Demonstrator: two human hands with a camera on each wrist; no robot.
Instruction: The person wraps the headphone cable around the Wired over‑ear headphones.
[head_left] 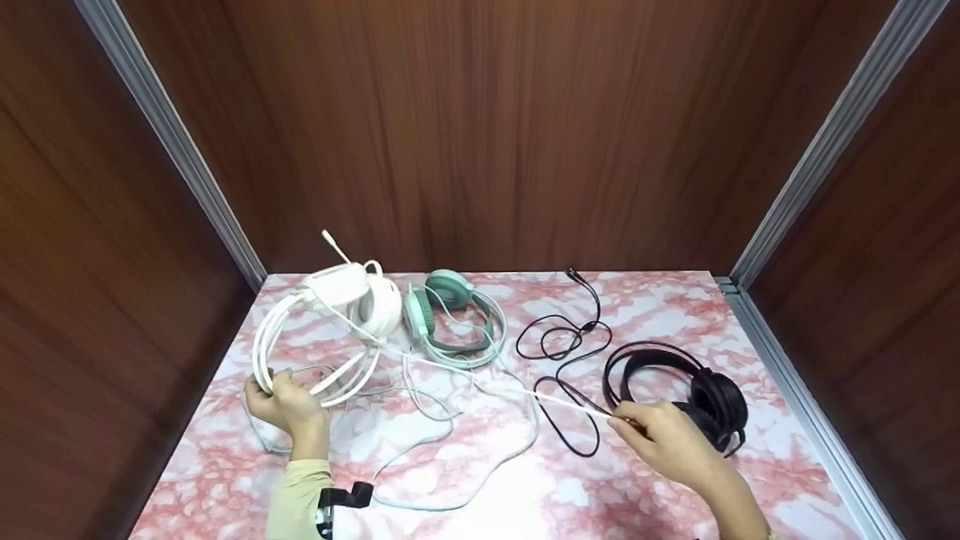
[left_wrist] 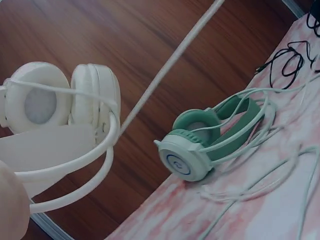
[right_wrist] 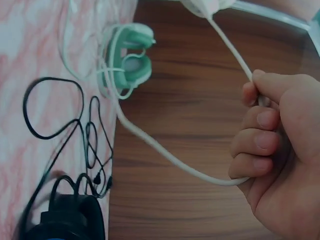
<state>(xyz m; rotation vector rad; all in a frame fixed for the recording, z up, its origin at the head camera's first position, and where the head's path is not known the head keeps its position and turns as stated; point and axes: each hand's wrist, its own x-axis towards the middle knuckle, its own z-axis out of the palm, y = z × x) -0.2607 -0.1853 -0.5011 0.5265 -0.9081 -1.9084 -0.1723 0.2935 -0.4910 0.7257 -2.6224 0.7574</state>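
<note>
My left hand (head_left: 289, 405) grips the headband of a white headset (head_left: 341, 289), raised over the left of the table with its thin mic boom pointing up. From its ear cups a white cable (head_left: 495, 382) stretches across to my right hand (head_left: 664, 442), whose fingers curl round it. In the right wrist view the cable (right_wrist: 175, 160) also hangs in a loop below those fingers (right_wrist: 255, 142). A mint-green headset (head_left: 457, 315) lies at the back centre, close beside the white one. Past my right hand lies a black headset (head_left: 716, 401), partly hidden by that hand.
The black headset's cable (head_left: 570, 360) lies in loose loops at right of centre. A pale green cable (head_left: 450, 506) winds over the front of the pink marbled table (head_left: 585, 495). Brown wood-grain panels (head_left: 480, 135) with metal corner rails (head_left: 832, 127) stand around the table.
</note>
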